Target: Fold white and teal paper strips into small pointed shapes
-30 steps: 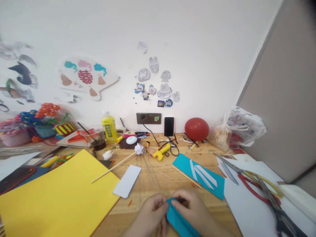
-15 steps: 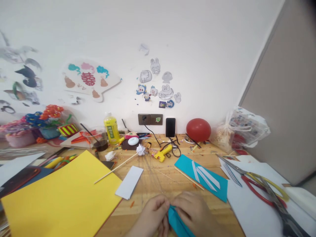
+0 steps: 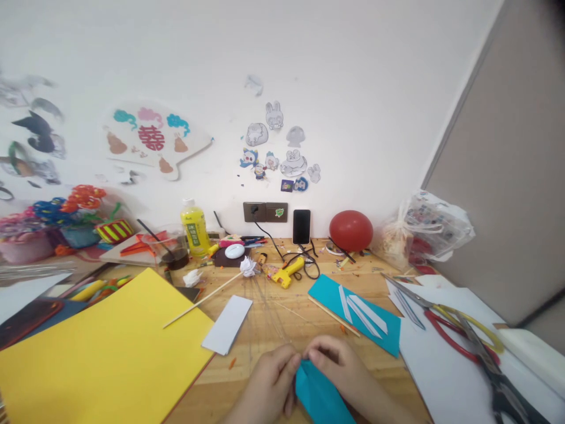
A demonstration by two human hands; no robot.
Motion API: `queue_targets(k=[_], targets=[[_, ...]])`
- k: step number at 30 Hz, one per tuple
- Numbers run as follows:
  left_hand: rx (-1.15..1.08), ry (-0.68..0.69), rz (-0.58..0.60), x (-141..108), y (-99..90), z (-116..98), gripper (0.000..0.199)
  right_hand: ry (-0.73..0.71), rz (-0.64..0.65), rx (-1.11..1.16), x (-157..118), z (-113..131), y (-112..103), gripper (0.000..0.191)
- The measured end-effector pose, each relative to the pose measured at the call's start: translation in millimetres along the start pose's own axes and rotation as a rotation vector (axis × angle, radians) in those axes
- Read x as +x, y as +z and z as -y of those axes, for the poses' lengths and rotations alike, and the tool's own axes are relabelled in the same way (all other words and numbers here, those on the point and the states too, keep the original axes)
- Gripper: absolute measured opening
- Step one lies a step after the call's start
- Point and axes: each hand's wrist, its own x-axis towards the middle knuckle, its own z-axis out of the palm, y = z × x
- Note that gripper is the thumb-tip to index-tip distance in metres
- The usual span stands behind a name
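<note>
A folded piece of blue paper is held between my two hands at the bottom middle, low over the wooden table. My left hand pinches its upper left edge, fingers closed. On the other side my right hand grips the top of the paper between thumb and curled fingers. The paper's lower end runs out of the picture. Up to the right lies a flat blue sheet with several white paper strips on it. A white paper rectangle lies to the left of my hands.
A large yellow sheet covers the left side. Scissors lie on white paper at the right. Behind are a yellow glue gun, a thin stick with a white paper flower, a drink bottle and a red balloon.
My right hand has shifted slightly up at the top of the folded blue paper, and more of the paper shows. The whole view has moved a little to the right.
</note>
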Motion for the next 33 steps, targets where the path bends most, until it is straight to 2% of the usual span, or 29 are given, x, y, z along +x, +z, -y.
queue_targets(k=[2, 4, 8, 13, 23, 27, 33], targets=[[0.074, 0.063, -0.01, -2.3, -1.2, -4.7, 0.041, 0.036, 0.022, 0.048, 0.6, 1.3, -0.3, 0.022], [0.1, 0.067, -0.02, -3.2, -1.4, -6.7, 0.04, 0.064, 0.045, 0.083, 1.4, 2.0, -0.7, 0.02], [0.038, 0.01, -0.011, -2.1, 0.0, -3.6, 0.04, 0.078, 0.063, 0.113, 3.0, 1.6, -1.5, 0.023], [-0.075, 0.015, 0.036, -1.0, -0.2, 1.8, 0.04, 0.09, 0.063, 0.144, 2.9, 1.0, -2.1, 0.029], [-0.054, 0.0, 0.028, -1.7, 0.6, -6.3, 0.031, 0.097, -0.023, 0.095, 5.0, -1.4, -2.4, 0.028], [-0.04, -0.014, -0.032, -1.3, 2.2, -8.4, 0.033, 0.098, -0.012, 0.106, 4.7, -2.1, -1.0, 0.025], [-0.087, -0.015, -0.049, -2.4, 1.6, -9.3, 0.036, 0.107, -0.045, 0.066, 3.0, -2.3, 2.4, 0.024]])
